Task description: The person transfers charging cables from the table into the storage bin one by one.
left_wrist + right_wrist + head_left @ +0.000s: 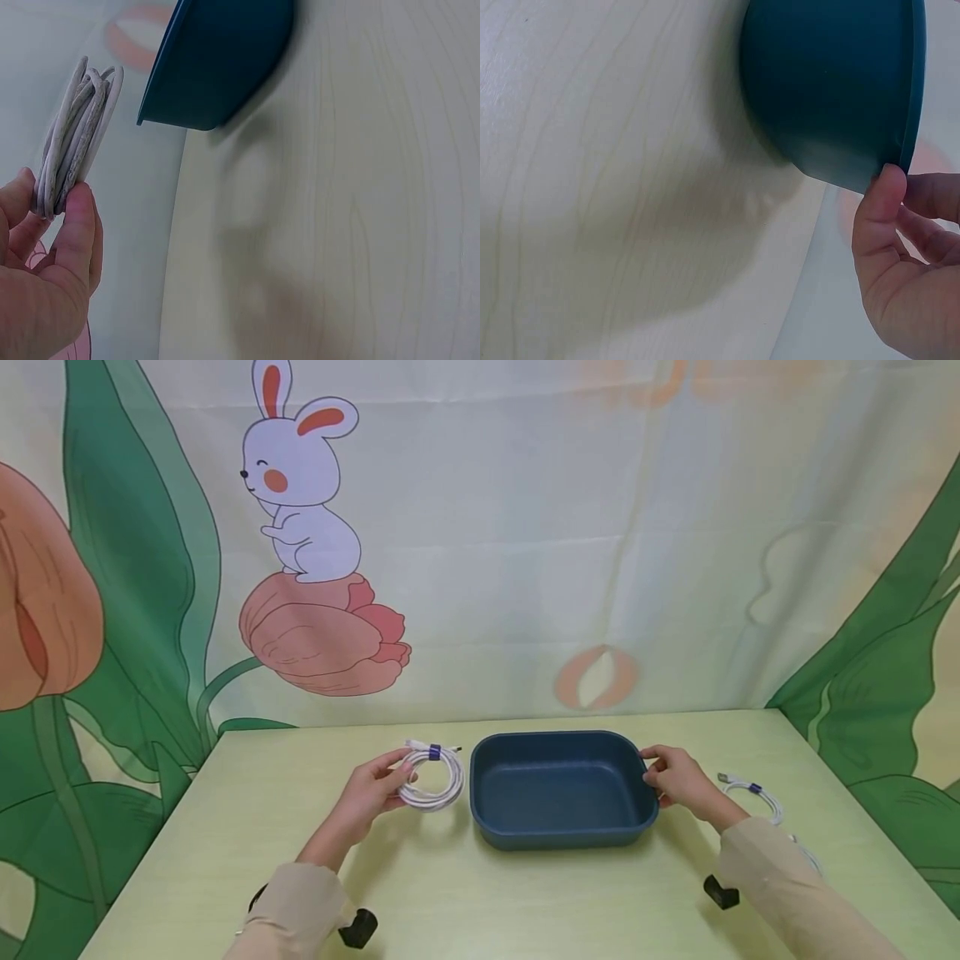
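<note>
My left hand (377, 787) pinches a coiled white cable (452, 789) between thumb and fingers, above the table and just left of a dark blue tub (566, 841). A purple strap (435, 752) binds the top of the coil, where the connector ends stick out. Seen edge-on in the left wrist view, the cable loops (75, 139) rise from the fingertips. At the tub's right end, my right hand (678, 782) holds the rim. In the right wrist view, the thumb of that hand (911, 277) presses the tub wall (832, 90). The tub's visible inside holds nothing.
Right of my right hand, another coiled white cable (772, 806) with a purple strap lies on the table (480, 902). A further white cable (808, 853) is partly hidden by my right sleeve. Behind the table hangs a printed cloth (480, 543).
</note>
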`<state>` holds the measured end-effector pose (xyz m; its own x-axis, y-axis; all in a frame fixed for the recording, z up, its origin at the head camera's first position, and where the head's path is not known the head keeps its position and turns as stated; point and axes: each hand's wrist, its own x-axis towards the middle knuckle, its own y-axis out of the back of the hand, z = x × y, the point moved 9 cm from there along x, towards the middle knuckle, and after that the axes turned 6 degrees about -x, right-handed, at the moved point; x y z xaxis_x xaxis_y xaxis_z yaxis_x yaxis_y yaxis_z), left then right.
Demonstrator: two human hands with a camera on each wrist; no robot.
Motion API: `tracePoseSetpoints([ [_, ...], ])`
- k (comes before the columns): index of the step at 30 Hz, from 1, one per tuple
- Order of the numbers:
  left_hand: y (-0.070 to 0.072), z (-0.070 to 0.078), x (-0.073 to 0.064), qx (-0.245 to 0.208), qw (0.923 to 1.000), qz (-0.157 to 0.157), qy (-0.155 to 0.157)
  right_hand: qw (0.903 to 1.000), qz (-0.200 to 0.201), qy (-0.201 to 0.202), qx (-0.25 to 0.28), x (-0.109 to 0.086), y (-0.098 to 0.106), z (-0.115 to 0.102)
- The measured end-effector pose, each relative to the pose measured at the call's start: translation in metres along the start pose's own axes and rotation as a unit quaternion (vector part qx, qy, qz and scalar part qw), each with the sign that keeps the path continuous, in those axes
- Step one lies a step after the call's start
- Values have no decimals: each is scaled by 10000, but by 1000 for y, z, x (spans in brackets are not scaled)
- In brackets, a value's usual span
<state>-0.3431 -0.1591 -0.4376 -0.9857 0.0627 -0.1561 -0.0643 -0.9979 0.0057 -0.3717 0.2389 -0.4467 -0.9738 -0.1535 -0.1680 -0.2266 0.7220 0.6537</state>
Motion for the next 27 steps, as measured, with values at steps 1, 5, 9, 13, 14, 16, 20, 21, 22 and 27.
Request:
tracePoseSetpoints([
  [1,-1,0,0,1,10000,-12,-4,10000,4,3,1,0,0,0],
  [5,-7,2,1,-74,9999,-78,-21,10000,-14,26,15,1,1,1],
  [9,-13,2,3,-67,9998,-173,-16,10000,-29,46,25,1,0,1],
  [13,-20,2,5,-24,9997,-246,-17,9999,-33,93,26,0,0,0],
  [14,-22,2,5,-36,9997,-250,-13,9999,-38,112,25,1,0,0],
  [16,-25,2,6,-59,9996,-269,-12,9999,-36,128,26,1,1,0],
  [20,-31,1,7,-106,9996,-254,32,9999,-23,89,49,1,1,0],
  [21,-32,0,8,-107,9997,-235,45,10000,-20,74,56,0,1,0],
  [22,-33,0,8,-114,9997,-225,47,10000,-21,67,57,0,1,0],
  [27,-39,-2,11,-178,9997,-143,31,10000,-6,70,59,0,1,0],
])
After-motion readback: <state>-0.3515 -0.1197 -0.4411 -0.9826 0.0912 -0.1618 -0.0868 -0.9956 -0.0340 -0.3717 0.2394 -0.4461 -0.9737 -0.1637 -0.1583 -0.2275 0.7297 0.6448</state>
